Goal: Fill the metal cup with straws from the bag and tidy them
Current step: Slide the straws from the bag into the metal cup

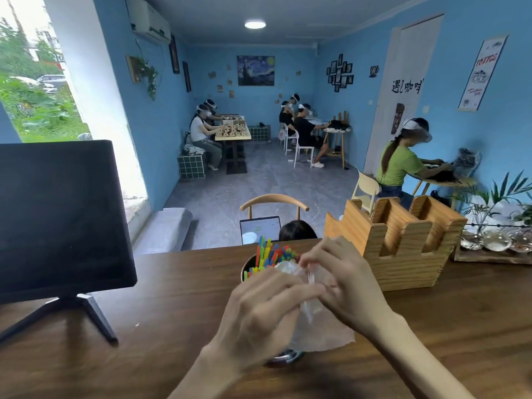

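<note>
Head view, frame centre: our left hand [259, 309] and right hand [342, 286] pinch the bag [319, 332]; straws [269, 254] already fill the metal cup [248, 264], tidying seemingly remains.

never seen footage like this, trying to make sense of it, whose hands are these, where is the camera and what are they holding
There is no machine here. The single picture comes from a wide-angle camera worn on a person's head, looking forward and down, so the two arms reaching in from the bottom are that person's own.

The left hand and right hand meet in the middle, and both grip a clear plastic bag, crumpled between their fingers.

Just behind the hands stands a metal cup already holding coloured straws.

All this sits on a dark wooden counter. To the left is a black screen on a stand, to the right a wooden holder with slots. Something dark lies under the bag, mostly hidden, so I cannot tell what it is.
</note>
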A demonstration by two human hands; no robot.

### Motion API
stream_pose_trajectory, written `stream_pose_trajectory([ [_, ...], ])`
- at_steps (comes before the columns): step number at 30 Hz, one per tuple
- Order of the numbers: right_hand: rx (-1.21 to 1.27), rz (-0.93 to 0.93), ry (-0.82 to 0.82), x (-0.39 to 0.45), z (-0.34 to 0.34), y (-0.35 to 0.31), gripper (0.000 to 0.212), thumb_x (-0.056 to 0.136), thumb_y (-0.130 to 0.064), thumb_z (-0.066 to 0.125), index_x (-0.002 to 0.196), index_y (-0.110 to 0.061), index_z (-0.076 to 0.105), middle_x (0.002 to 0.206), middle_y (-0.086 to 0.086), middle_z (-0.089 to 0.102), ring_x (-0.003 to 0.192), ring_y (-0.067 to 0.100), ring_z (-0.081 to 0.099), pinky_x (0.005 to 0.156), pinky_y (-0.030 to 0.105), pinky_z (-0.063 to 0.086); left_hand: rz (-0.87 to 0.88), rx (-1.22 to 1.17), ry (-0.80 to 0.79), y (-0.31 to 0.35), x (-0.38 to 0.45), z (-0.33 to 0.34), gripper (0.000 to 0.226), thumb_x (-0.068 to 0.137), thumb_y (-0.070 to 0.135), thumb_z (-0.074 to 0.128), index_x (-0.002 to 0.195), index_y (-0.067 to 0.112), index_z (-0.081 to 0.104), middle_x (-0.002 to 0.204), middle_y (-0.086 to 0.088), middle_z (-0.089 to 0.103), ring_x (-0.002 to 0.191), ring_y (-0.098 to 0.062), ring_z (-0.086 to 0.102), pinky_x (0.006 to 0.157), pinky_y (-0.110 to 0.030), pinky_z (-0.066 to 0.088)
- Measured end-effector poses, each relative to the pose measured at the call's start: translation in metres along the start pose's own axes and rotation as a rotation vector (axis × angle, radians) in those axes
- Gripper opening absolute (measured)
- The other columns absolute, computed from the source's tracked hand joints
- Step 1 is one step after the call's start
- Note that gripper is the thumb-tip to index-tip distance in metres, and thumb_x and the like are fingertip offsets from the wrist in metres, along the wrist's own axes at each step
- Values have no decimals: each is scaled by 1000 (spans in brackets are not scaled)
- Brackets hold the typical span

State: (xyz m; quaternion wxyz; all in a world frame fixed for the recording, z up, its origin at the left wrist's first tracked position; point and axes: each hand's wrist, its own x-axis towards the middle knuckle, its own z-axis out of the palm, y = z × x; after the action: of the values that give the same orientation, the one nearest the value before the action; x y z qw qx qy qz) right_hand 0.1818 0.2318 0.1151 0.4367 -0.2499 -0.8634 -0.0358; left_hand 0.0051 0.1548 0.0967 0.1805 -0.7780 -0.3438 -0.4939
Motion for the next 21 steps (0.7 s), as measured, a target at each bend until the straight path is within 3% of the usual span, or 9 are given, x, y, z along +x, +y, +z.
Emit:
stream_pose_trajectory([
  [4,-21,-31,39,-29,7,3,30,64,5,89,77,-9,66,87,2,62,90,28,56,78,41,51,-57,-85,41,12,-31,5,36,79,-3,76,109,16,79,102,1,72,95,-12,70,69,-29,57],
  [7,47,-33,60,-40,12,4,18,72,3,79,79,-8,66,94,4,63,97,28,57,87,38,50,-228,-142,181,11,-38,8,25,86,-2,73,104,14,79,106,5,70,94,-10,71,68,-27,59],
  [9,104,-30,26,-47,17,2,13,78,-2,77,85,-9,67,102,3,63,101,25,58,90,38,49,-331,-55,264,7,-33,5,18,88,5,74,101,17,78,105,12,68,94,-6,68,71,-22,57],
  [11,169,-13,21,-52,21,2,17,78,-5,77,92,-11,69,108,1,63,105,21,58,94,36,49,-393,43,256,1,-24,0,14,88,16,73,100,20,78,105,12,67,100,-11,65,80,-27,56],
  [13,235,18,62,-53,21,6,29,76,-4,76,103,-13,68,110,-2,62,105,18,60,93,33,49,-441,46,141,-5,-11,-7,19,86,21,74,104,28,77,111,14,67,111,-15,62,93,-33,52],
  [16,252,78,123,-44,22,12,44,73,6,75,107,-18,64,102,-4,59,94,12,61,82,23,49,-465,-108,-242,-12,13,-12,34,87,32,72,120,41,69,129,25,60,130,-3,53,109,-31,40],
  [19,230,80,121,-34,25,9,30,79,5,68,95,-20,61,92,-6,55,81,7,56,73,14,43,-463,-126,-519,-15,30,-2,53,95,51,59,146,45,47,149,30,44,140,14,33,111,-13,27],
  [21,255,89,122,-29,17,11,23,78,7,72,86,-13,64,89,-5,56,78,8,57,67,18,46,-480,-104,-611,-17,31,5,59,98,59,49,153,46,36,153,26,44,139,12,36,111,-15,29],
])
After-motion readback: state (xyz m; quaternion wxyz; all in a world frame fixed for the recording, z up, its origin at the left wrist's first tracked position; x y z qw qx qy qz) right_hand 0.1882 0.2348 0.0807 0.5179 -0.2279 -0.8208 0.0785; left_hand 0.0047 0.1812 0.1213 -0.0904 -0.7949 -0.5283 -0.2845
